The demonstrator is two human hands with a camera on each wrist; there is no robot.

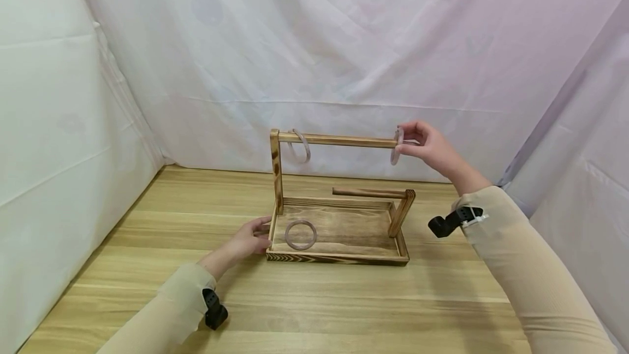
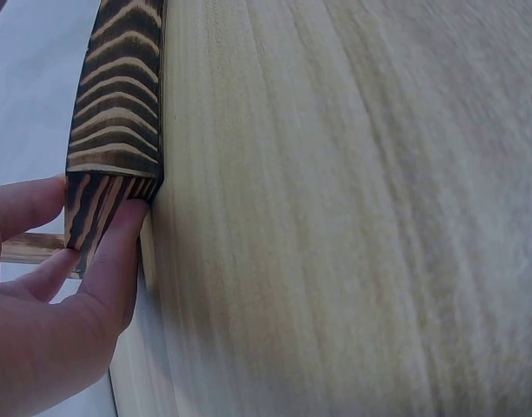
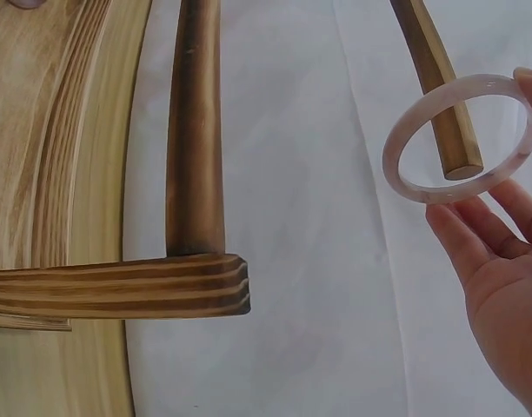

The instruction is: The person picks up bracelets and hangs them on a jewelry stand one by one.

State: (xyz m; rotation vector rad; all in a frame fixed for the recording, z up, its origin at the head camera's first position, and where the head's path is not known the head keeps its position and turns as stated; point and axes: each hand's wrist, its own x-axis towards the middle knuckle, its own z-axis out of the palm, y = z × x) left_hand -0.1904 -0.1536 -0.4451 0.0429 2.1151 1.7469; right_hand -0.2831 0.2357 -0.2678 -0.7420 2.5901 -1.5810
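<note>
Pale pink, glossy round bangle [image 3: 475,86] sitting in the right hand's [image 1: 432,146] pinch

Thumb and fingertips are gripping its smooth, faintly cloudy rim, the band extending just beyond them at the free end of a straight brown wooden rod [image 1: 344,140]; that end is showing within the opening. Farther left of the pinch, a greyish-pink round bangle [image 1: 308,152] is hanging on the rod. Below the pinch, the left hand [image 1: 248,240] is pressing loosely spread fingers against a shallow rectangular tray of dark-striped wood [image 1: 351,234], where a third pinkish bangle [image 1: 300,248] is lying flat.
</note>
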